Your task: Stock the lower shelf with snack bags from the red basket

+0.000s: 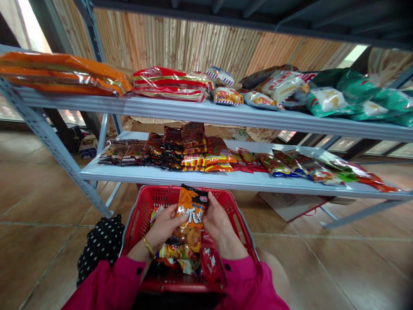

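Between my two hands is an orange and black snack bag (190, 219) with white lettering, tilted upright above a red plastic basket (142, 202). My left hand (166, 226) grips its left edge, thumb across the front. On the other side my right hand (217, 217) has hold of the right edge, fingers partly hidden behind the bag. Below, the basket holds a red packet (210, 263), a yellow packet (169, 250) and other packets, partly covered by the bag and my hands.
A lower shelf (155, 173) just beyond the basket bears stacks of dark snack packets (164, 150), yellow-red packets (209, 157) and flat packets (277, 164). The shelf above (161, 105) carries larger orange bags (64, 75) and green bags (361, 97). A cardboard box (287, 204) lies underneath.
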